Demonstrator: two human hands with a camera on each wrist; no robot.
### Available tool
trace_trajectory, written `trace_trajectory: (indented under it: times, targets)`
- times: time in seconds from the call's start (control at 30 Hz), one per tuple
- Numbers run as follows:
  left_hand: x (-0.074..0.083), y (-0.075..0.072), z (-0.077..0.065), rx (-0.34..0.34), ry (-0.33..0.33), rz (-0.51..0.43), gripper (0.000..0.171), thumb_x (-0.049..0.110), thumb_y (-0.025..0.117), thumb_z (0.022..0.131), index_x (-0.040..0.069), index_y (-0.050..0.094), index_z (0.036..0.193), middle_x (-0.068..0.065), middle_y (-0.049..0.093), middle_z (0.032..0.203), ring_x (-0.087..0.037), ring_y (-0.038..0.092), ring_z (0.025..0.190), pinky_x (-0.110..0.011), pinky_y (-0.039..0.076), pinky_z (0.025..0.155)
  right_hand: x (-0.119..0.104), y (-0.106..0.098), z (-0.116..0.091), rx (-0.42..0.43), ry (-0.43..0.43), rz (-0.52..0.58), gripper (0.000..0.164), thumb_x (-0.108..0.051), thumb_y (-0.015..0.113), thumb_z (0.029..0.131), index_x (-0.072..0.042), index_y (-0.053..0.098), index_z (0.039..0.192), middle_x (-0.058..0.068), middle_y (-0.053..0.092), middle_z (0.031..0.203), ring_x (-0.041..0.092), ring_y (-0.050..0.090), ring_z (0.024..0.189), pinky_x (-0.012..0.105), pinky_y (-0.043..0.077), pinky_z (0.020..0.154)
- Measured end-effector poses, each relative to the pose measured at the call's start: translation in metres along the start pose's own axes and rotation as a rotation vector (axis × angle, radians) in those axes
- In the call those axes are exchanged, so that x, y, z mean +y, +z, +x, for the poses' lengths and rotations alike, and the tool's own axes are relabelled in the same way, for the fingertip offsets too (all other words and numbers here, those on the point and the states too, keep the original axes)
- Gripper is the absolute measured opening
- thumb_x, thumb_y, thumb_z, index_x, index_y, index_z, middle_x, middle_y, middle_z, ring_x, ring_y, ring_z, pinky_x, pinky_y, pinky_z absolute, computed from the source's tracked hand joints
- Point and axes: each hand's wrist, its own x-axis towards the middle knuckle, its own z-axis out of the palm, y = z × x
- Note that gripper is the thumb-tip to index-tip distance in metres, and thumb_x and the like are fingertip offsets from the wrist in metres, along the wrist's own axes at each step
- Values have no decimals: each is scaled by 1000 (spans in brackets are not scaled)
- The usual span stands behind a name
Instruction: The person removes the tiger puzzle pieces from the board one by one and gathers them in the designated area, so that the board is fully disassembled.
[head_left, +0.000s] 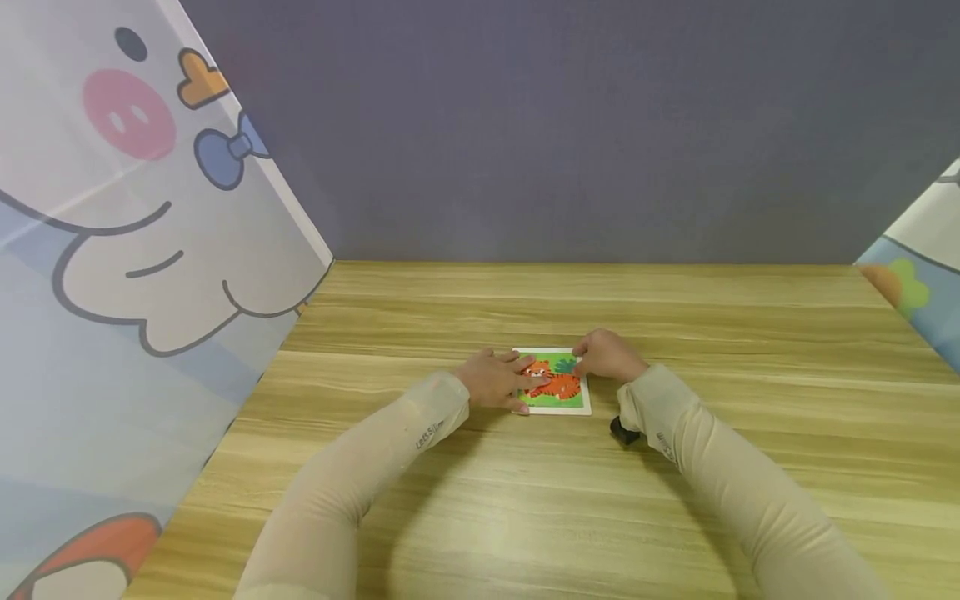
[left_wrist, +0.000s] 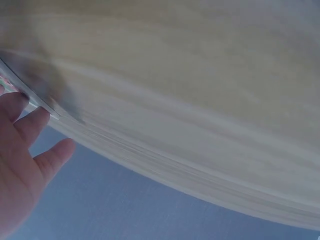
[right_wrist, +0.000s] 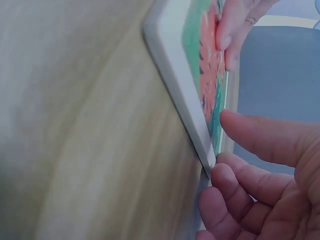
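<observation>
A square white-framed tiger picture board [head_left: 553, 407], an orange striped tiger on green, lies on the wooden table. My left hand [head_left: 495, 380] rests over its left side with fingers spread flat across the picture, covering part of the tiger. In the left wrist view, that hand [left_wrist: 25, 145] reaches the board's rim at the left edge. My right hand [head_left: 609, 357] is at the far right corner. Seen from the right wrist, the thumb [right_wrist: 265, 137] lies at the picture face while curled fingers [right_wrist: 227, 187] meet the board's edge, pinching the corner.
The wood-grain table [head_left: 495, 508] extends around the board on all sides. A grey partition [head_left: 585, 133] rises along its far edge. Cartoon-printed panels [head_left: 150, 275] stand at left and right. A small black object [head_left: 624, 431] shows beside the right cuff.
</observation>
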Motion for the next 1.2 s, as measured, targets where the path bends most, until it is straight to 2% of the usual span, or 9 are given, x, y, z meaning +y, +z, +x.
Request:
trace_trajectory:
  times: [0.43,0.7,0.87,0.93,1.0,1.1,1.2]
  targets:
    - [2,-1,-2,5,-5,19,69,62,37,91,41,13,152,2,13,159,-23,18,144,-51,24,112,3,4,1,67,61,118,33,-9,71,82,10,67,108,23,66,109,26,62,85,36,51,73]
    - [3,-2,-3,2,-27,34,73,62,37,92,34,12,154,2,13,159,-22,18,144,-49,24,112,5,5,4,88,87,275,32,-7,70,82,11,66,108,23,65,108,22,58,83,30,48,69]
    - [3,-2,-2,-1,-29,48,73,63,37,92,34,13,154,3,13,159,-22,19,144,-49,25,112,5,5,4,103,115,375,28,-2,70,81,13,66,105,16,68,90,12,57,68,24,47,61]
    - [3,-3,-2,-2,-29,52,73,63,37,92,34,13,154,3,13,159,-22,19,144,-49,25,112,4,6,4,102,117,411,27,0,68,82,14,65,106,17,68,87,9,58,63,24,49,60]
    - [4,-3,-2,-1,-29,51,73,63,37,91,34,13,154,3,13,159,-22,19,144,-48,25,112,5,7,3,95,115,451,29,2,66,84,16,62,109,21,68,91,8,60,61,26,52,62]
    - [4,-3,-2,-5,-26,33,73,62,38,91,34,13,154,3,12,159,-22,18,144,-49,24,112,6,7,3,74,102,480,37,3,64,85,18,57,118,29,63,108,10,62,65,28,55,67]
    - [4,-4,-3,-6,-24,18,73,62,38,91,34,13,154,3,12,159,-22,17,144,-49,24,112,7,7,3,52,82,478,42,3,62,85,18,53,123,31,60,115,11,63,69,30,56,69]
